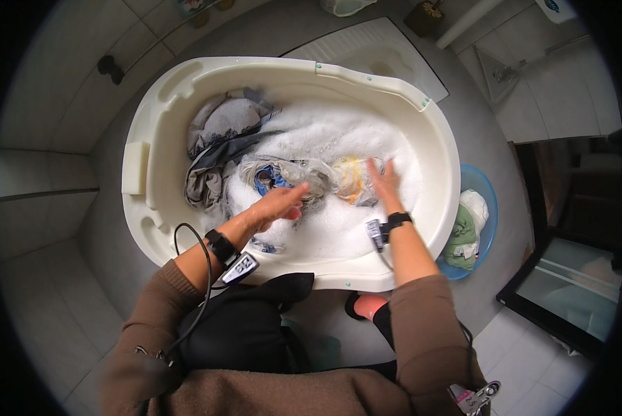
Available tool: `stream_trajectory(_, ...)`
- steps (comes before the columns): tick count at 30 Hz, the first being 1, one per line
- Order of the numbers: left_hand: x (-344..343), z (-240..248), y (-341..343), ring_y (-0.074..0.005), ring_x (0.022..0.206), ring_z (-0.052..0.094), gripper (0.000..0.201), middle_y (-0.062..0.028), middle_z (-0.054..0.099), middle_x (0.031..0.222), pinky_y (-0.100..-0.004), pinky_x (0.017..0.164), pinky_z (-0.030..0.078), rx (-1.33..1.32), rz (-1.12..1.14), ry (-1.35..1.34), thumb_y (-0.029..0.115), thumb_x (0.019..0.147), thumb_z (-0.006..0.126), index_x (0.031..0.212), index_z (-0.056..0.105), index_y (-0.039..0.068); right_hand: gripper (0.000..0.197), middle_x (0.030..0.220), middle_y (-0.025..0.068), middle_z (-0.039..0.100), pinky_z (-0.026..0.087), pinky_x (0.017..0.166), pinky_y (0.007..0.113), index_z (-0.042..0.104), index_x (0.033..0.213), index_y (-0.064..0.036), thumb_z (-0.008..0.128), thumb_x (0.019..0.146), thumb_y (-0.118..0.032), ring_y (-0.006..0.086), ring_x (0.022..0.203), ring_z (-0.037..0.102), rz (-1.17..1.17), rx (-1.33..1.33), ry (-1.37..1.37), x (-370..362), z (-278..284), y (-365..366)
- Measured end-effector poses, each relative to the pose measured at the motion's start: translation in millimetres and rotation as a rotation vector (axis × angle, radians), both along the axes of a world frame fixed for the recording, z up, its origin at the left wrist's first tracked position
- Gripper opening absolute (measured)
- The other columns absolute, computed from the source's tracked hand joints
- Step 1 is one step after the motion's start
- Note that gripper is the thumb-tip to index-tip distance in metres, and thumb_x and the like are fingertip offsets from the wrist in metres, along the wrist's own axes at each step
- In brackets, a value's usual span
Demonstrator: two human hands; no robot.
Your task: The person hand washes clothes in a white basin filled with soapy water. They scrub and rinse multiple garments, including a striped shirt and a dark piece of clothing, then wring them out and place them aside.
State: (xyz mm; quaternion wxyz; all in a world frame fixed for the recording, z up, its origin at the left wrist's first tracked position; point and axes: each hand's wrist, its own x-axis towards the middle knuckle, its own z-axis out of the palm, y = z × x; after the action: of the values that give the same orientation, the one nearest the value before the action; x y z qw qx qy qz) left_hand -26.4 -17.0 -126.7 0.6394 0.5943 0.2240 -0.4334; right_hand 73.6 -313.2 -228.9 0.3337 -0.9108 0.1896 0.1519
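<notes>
In the large cream plastic wash tub [159,104], both hands work in white soapsuds [338,132]. The left hand [277,205] lies flat, fingers together, on a wet grey-and-blue garment [276,175] at the tub's middle. The right hand [386,182], fingers spread, presses a soaked yellow-and-white cloth [350,179] nearer the right wall. Grey clothes [217,139], seemingly unwashed, heap against the far left rim.

Both forearms in brown sleeves reach forward from the lower edge, each wrist wearing a black band. The left hand [277,204] lies palm down, fingers [298,192] together and pointing right — the right hand [385,182] is flat, fingers [376,166] spread forward.
</notes>
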Motion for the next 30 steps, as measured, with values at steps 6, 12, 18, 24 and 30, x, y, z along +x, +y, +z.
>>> stream_trajectory(6, 18.7, -17.4, 6.1, -0.0362, 0.136, 0.036, 0.102, -0.0195, 0.036, 0.15, -0.0525, 0.11, 0.032, -0.618, 0.455, 0.196, 0.083, 0.081, 0.039, 0.146, 0.034, 0.006, 0.064, 0.111, 0.0172, 0.066, 0.052, 0.087, 0.037, 0.058, 0.12, 0.0017, 0.084, 0.07, -0.029, 0.0274, 0.1, 0.065, 0.166, 0.552, 0.013, -59.1, 49.2, 139.6)
stream_trajectory(12, 11.8, 22.3, 8.6, -0.0228, 0.087, 0.065, 0.043, -0.0087, 0.067, 0.1, -0.0362, 0.079, 0.054, -0.784, 0.616, -0.039, 0.047, 0.097, 0.053, 0.108, 0.063, 0.007, 0.047, 0.105, 0.0157, 0.066, 0.053, 0.082, 0.037, 0.062, 0.112, -0.0048, 0.079, 0.072, -0.023, 0.0304, 0.092, 0.067, 0.471, 0.704, -0.492, -105.2, 153.6, 190.0)
stream_trajectory(18, 10.0, 21.4, -24.5, -0.0227, 0.091, 0.064, 0.04, -0.0077, 0.067, 0.101, -0.0353, 0.083, 0.052, -0.349, 0.664, 0.0, 0.04, 0.099, 0.052, 0.113, 0.061, 0.004, 0.035, 0.072, 0.0204, 0.063, 0.052, 0.065, 0.044, 0.063, 0.076, -0.0009, 0.078, 0.072, -0.032, 0.0392, 0.066, 0.062, 0.185, 0.325, -0.585, -35.8, 105.4, 166.5)
stream_trajectory(24, 9.3, 31.8, -3.9, -0.0143, 0.11, 0.054, 0.034, -0.0058, 0.061, 0.115, -0.0277, 0.093, 0.048, -0.181, 0.656, -0.675, 0.022, 0.093, 0.067, 0.12, 0.058, 0.001, 0.037, 0.092, 0.0162, 0.072, 0.053, 0.077, 0.036, 0.07, 0.103, -0.0021, 0.073, 0.082, -0.033, 0.0272, 0.084, 0.069, 0.063, 0.144, -0.181, 6.8, 94.1, 68.5)
stream_trajectory(30, 16.1, 106.4, 20.1, -0.0185, 0.105, 0.062, 0.026, -0.0083, 0.065, 0.116, -0.0298, 0.091, 0.05, 0.538, 0.088, -1.439, 0.005, 0.094, 0.062, 0.12, 0.063, 0.003, 0.029, 0.103, 0.0076, 0.071, 0.049, 0.084, 0.029, 0.068, 0.112, -0.0017, 0.068, 0.089, -0.02, 0.0149, 0.092, 0.065, 0.124, 0.657, -0.374, 19.3, 166.8, 62.6)
